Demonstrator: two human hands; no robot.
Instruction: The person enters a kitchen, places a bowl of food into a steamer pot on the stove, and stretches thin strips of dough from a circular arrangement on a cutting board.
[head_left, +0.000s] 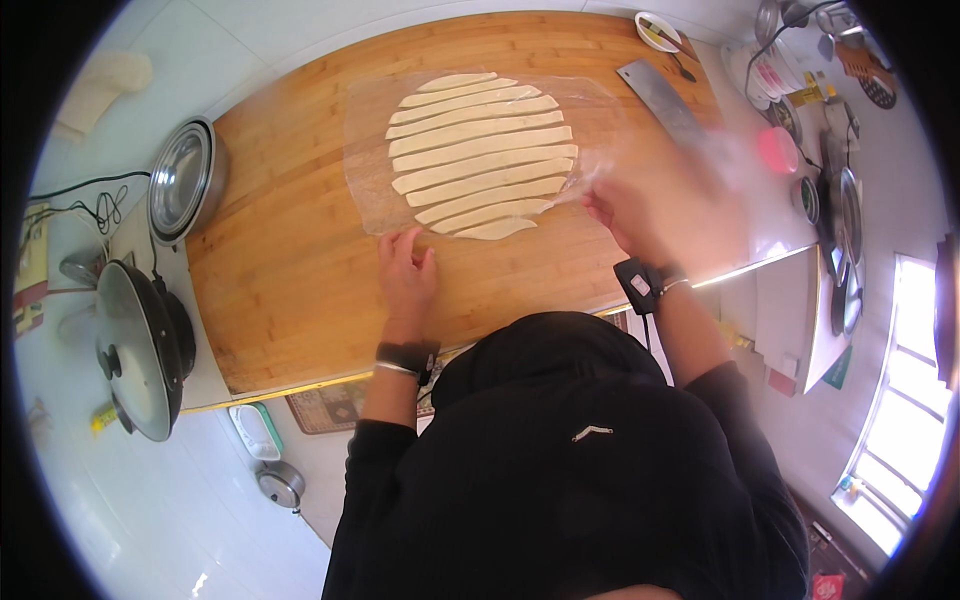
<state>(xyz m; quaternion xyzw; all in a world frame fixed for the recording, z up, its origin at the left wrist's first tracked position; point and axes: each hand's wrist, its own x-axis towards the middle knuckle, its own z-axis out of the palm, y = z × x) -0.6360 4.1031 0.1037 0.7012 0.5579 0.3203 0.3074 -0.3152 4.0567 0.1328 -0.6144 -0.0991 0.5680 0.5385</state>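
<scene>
A round sheet of dough cut into long strips (484, 154) lies on the wooden board, with a clear plastic film (367, 180) on or under it; which of the two I cannot tell. My left hand (405, 262) is at the film's near left edge, its fingers bent, and its grip is unclear. At the near right side of the dough, the fingertips of my right hand (615, 214) are closed on a drawn-up edge of the film. Right of the dough lies a cleaver (664, 101), its handle end blurred.
The wooden board (285, 300) covers the counter. Metal bowls (180, 180) and a lidded pan (139, 349) stand at its left. A white bowl with a brush (658, 32) is at the far right corner, and a pink container (778, 150) stands farther right.
</scene>
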